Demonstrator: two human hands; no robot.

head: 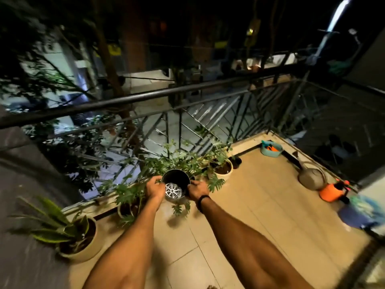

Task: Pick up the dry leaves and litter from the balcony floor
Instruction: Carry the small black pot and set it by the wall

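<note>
A black plastic pot (176, 185) is held at its rim in the curled grip of the left hand (154, 189) and the right hand (198, 190); only its slotted bottom is seen inside. A brown clump (211, 287), perhaps dry leaves, is seen on the balcony floor (260, 215) at the near edge.

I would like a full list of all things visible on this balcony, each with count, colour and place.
empty pot: one, black, held above the plants
potted plants: at least three, green in cream pots, along the railing
basin: one, teal, far corner, orange items inside
watering can: one, grey, right edge of the floor
sprayer: one, orange, beside the watering can
railing: one, dark metal, around the balcony
floor: one, beige tiles
wristband: one, black, right wrist
left hand: grips the pot's left side
right hand: grips its right side
</note>
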